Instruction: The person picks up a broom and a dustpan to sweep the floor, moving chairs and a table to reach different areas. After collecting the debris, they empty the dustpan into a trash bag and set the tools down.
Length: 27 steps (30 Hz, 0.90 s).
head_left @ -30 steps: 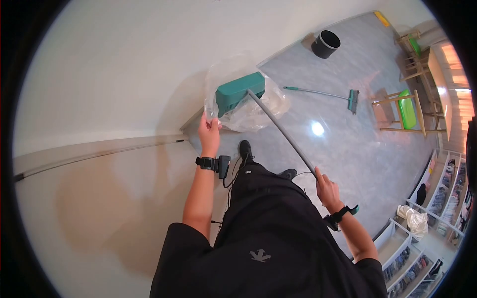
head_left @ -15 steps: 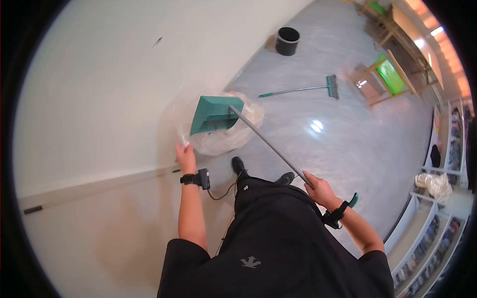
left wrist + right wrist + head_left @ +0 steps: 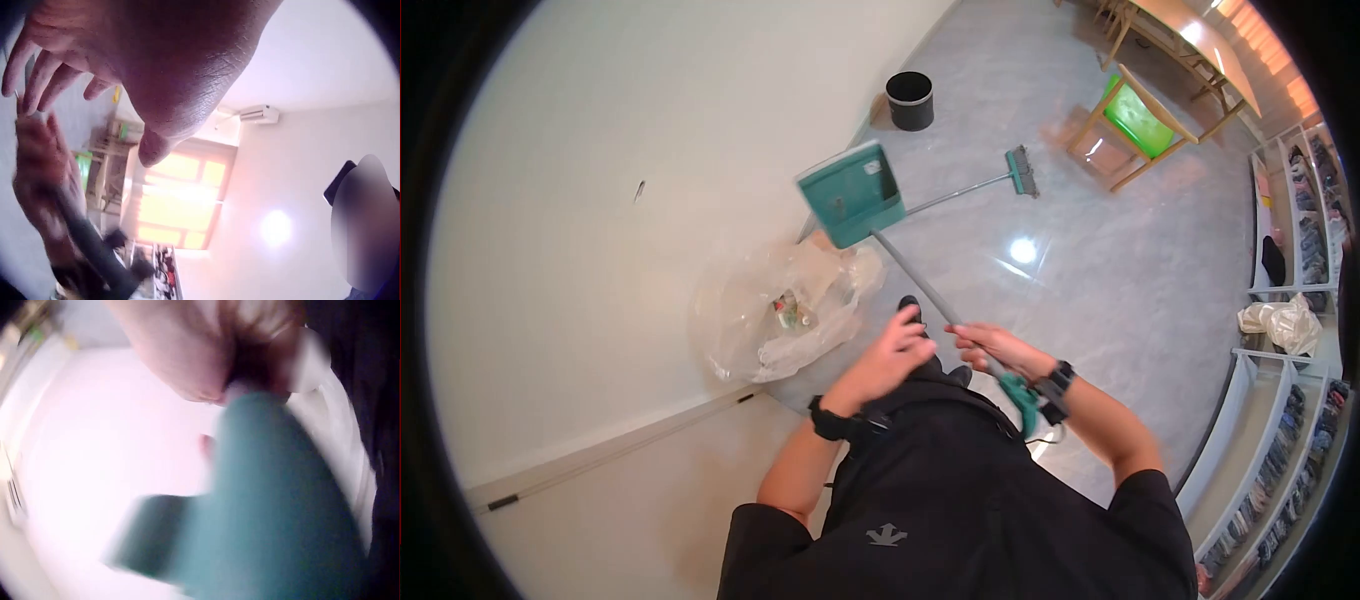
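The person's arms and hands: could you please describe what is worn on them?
Both arms are bare below short black sleeves. The left hand has a black wrist strap; the right hand has a black band at the wrist.

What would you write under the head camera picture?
Right hand lifts green dustpan by its handle above clear bag.

Teal dustpan (image 3: 852, 193), grey handle (image 3: 920, 282), black bin (image 3: 910, 100), clear bag (image 3: 775, 310)

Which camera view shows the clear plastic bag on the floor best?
The head view: the clear plastic bag lies whole by the wall, with litter inside. The left wrist and right wrist views do not show it; they show only hands and the handle.
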Tool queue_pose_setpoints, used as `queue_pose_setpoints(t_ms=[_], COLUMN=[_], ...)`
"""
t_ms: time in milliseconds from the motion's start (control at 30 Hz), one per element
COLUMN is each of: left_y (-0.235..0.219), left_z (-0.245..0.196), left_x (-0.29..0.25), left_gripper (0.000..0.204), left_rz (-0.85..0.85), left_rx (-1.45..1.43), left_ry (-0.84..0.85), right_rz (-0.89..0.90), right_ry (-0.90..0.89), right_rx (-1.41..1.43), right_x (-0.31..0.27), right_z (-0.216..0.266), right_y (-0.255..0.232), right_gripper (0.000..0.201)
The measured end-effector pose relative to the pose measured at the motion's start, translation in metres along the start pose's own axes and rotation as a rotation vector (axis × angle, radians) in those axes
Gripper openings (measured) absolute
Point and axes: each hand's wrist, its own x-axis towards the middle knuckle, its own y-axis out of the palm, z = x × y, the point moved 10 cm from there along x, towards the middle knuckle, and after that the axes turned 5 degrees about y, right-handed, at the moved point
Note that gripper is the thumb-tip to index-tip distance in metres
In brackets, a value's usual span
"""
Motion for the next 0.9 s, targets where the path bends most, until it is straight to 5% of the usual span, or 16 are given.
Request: queue_pose_setpoints(t_ms=[67,100,133,233,333,400,500,633,800,900], left_y=[0.032,0.028,0.021,-0.032,-0.095,-0.135,-0.205,-0.276,-0.312,-0.330], left_z=[-0.018,-0.048,-0.049,-0.051,-0.070,-0.101,-0.129,-0.109,-0.068,-0.033], left_x=[0.034,0.048,0.069,0.127,0.175,0.206,0.278,0.360,0.429,0.445], left_gripper=[0.077,0.072,0.072,0.061,0.055,0.048,0.038,0.030,0.029,0.029], left_rz=[0.137,0.115,0.127,0.023,-0.098,-0.140,-0.298,-0.434,-0.515,-0.563], left_rx=[0.040,0.406,0.408,0.291,0.290,0.551,0.870,0.976,1.103,1.116], left_ry=[0.067,0.115,0.118,0.022,0.146,0.072,0.205,0.143,0.133,-0.033], right_rz=[-0.102,-0.109,-0.052,0.006,-0.042,0.011,0.049,-0.203,-0.614,-0.629], right_ry=[-0.099,-0.106,-0.102,-0.144,-0.160,-0.094,0.083,0.070,0.112,0.130], right_rx=[-0.126,-0.121,-0.073,-0.028,0.063,0.069,0.030,-0.242,0.049,0.151], right_x=[0.048,0.070,0.090,0.141,0.204,0.249,0.324,0.390,0.455,0.537], right_z=[0.030,0.047,0.063,0.117,0.186,0.225,0.253,0.284,0.278,0.235], right_y=[-0.012,-0.015,-0.014,-0.015,-0.010,0.005,-0.020,-0.137,-0.333,-0.442], right_gripper=[0.022,0.022,0.024,0.028,0.037,0.045,0.057,0.042,0.021,0.021])
